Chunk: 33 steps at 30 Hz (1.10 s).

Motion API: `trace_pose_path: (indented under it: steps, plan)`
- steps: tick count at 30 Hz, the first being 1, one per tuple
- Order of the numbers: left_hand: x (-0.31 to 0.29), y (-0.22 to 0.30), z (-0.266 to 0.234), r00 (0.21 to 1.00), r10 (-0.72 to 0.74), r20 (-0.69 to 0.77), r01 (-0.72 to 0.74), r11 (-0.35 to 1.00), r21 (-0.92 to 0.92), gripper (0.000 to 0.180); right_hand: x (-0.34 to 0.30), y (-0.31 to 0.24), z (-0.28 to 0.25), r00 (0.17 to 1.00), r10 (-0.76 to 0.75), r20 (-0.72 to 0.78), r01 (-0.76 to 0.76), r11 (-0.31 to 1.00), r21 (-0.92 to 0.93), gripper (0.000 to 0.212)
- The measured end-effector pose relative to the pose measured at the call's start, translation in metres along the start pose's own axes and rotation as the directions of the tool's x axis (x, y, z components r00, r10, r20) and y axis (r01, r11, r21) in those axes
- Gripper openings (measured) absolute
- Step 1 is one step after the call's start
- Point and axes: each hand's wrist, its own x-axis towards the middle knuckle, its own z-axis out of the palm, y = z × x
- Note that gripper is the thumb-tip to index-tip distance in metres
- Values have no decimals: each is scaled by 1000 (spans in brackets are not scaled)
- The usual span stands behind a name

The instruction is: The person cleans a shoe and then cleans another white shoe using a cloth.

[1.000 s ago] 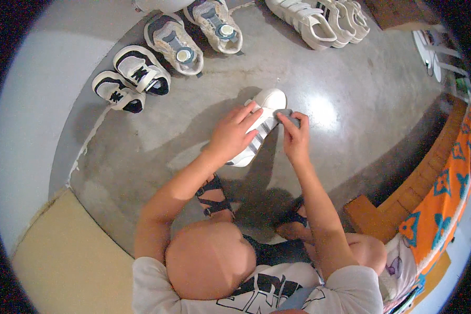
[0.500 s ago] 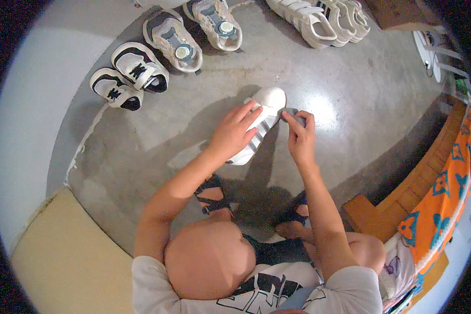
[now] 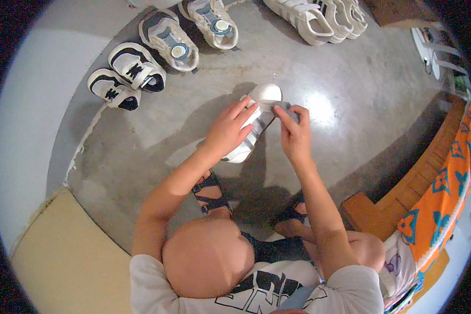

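Observation:
A white sneaker [image 3: 266,93] with grey side stripes lies on the floor before me, its toe pointing away and slightly right. My left hand [image 3: 230,125] rests on its left side, fingers stretched out over the upper. From the right, my right hand [image 3: 294,123] pinches the end of a grey strip [image 3: 269,104] between thumb and fingers. The strip crosses the shoe just behind the toe and looks like its strap; whether it is attached is hidden by my left fingers.
Black-and-white sneakers [image 3: 136,68] and grey-beige sneakers [image 3: 168,39] line the wall at far left. Several white shoes [image 3: 303,21] stand at the far right. A wooden frame [image 3: 421,167] with an orange patterned cloth [image 3: 439,183] borders the right side.
My right hand has moved slightly left, toward the shoe. The grey strip, earlier at the shoe's right edge, now extends across its top. My left hand stays on the shoe.

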Motion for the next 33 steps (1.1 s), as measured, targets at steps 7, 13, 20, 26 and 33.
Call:
trace_pose_path:
  steps: [7,13,20,26,33]
  plan:
    - [4,7,-3,998,39,39,-42,997,72,55,-5,25,-3,998,50,48,-48,998,-30,54]
    - [1,3,-2,999,33,-6,-33,996,85,52,22,-11,-1,998,-66,8,66,997,-30,48]
    - [3,8,-2,999,31,15,-32,998,54,54,39,20,0,983,168,-68,-172,984,-50,46]
    - [2,8,0,997,72,-27,-68,990,123,52,47,-2,1,973,-115,201,133,988,-75,42]
    - [3,5,4,999,37,-1,-37,994,107,55,59,24,0,990,143,-9,-144,985,-92,42]
